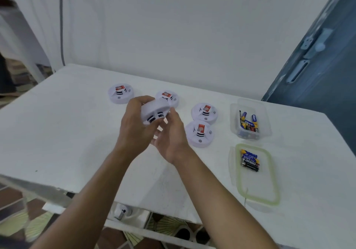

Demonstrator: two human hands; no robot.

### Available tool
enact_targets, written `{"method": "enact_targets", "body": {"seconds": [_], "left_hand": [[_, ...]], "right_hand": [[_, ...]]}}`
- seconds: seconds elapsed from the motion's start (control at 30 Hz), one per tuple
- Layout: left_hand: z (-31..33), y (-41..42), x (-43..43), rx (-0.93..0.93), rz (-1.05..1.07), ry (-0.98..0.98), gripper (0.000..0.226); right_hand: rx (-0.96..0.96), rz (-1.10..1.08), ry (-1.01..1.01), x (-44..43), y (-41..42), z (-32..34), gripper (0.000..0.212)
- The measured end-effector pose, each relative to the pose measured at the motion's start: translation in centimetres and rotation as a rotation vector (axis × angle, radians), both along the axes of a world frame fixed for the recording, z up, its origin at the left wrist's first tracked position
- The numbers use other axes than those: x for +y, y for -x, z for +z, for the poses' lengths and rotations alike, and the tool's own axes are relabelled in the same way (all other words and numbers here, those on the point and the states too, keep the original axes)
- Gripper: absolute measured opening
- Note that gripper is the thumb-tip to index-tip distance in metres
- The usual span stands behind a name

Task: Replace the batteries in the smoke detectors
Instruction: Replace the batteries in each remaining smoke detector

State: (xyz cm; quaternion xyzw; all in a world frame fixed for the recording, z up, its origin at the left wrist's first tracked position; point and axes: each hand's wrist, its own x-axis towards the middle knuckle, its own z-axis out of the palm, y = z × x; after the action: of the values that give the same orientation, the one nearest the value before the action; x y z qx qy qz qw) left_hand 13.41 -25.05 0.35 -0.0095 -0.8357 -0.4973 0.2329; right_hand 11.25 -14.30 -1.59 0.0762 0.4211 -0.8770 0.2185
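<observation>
I hold a white round smoke detector (pixel 154 111) tilted above the white table (pixel 77 133). My left hand (pixel 134 125) grips its left side and back. My right hand (pixel 169 133) touches its right edge with the fingertips, palm turned up. Several more white detectors lie on the table with red labels up: one at the far left (pixel 120 93), one behind my hands (pixel 169 96), two to the right (pixel 205 112) (pixel 200 134). A clear tub (pixel 250 121) at the right holds loose batteries. A clear lid (pixel 258 173) nearer me carries several batteries (pixel 250 161).
A dark blue door (pixel 317 59) stands at the right behind the table. A grey cable (pixel 61 27) hangs down the white wall at the back left. The table's near edge runs diagonally below my forearms, with tiled floor beneath.
</observation>
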Motion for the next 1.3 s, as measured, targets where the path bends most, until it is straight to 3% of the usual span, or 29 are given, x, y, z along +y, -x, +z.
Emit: {"method": "enact_targets", "body": {"seconds": [0.17,0.3,0.4,0.5,0.6,0.73,1.0,1.17,1.3], "left_hand": [[-0.5,-0.3,0.9,0.167,-0.211,0.143,0.052],[-0.6,-0.3,2.0,0.138,-0.369,0.212,0.040],[-0.3,-0.1,2.8,0.104,-0.435,0.235,0.031],[-0.3,0.3,4.1,0.119,-0.325,0.205,0.030],[-0.1,0.6,5.5,0.054,-0.199,0.156,0.047],[0.0,0.8,7.4,-0.017,-0.186,0.176,0.063],[1.2,0.5,11.1,-0.131,-0.052,0.114,0.058],[1.2,0.3,13.0,-0.204,-0.037,0.051,0.048],[1.0,-0.2,14.1,-0.194,-0.064,0.026,0.051]], "right_hand": [[-0.012,0.019,0.122,3.3,0.4,2.3,0.050],[0.024,0.042,0.179,5.4,0.4,2.9,0.062],[0.020,-0.037,0.228,6.9,0.7,2.1,0.047],[0.036,-0.075,0.207,7.9,1.0,1.2,0.044],[0.078,-0.075,0.179,8.9,1.0,1.1,0.037],[0.094,-0.108,0.063,10.2,1.0,1.2,0.028],[0.155,-0.198,-0.221,12.2,0.9,1.1,0.036],[0.202,-0.232,-0.207,13.8,0.5,0.9,0.025],[0.201,-0.242,-0.176,15.0,-0.2,0.6,0.029]]}}
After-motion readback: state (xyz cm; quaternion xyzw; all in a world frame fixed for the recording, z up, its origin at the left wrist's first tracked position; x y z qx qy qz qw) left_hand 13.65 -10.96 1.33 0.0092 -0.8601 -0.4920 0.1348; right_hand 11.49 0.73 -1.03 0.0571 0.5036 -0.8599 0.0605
